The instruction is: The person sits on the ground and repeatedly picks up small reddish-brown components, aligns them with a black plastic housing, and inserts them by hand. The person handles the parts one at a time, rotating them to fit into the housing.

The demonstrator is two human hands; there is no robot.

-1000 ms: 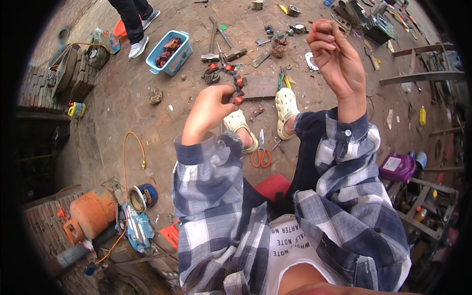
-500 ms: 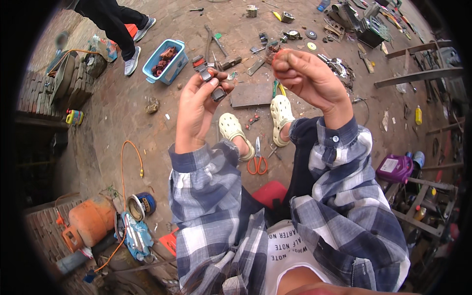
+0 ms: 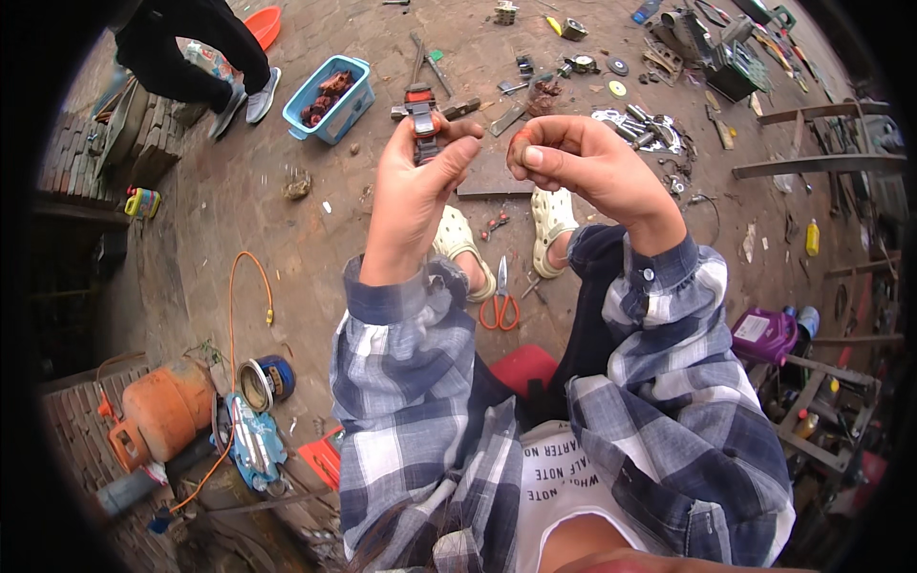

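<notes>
Small part: dark piece with an orange-red end (image 3: 421,119), raised above the dirt floor (image 3: 287,239).
Left hand (image 3: 413,186): fingers pinching the part.
Right hand (image 3: 583,162): curled, fingertips pressed together beside it.
Scissors (image 3: 500,301): orange-handled, between the feet.

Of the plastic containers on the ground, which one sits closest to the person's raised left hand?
The light blue plastic basket holding dark reddish parts, just up-left of the left hand. The orange basin lies farther off, and the purple jug sits across by the right arm.
</notes>
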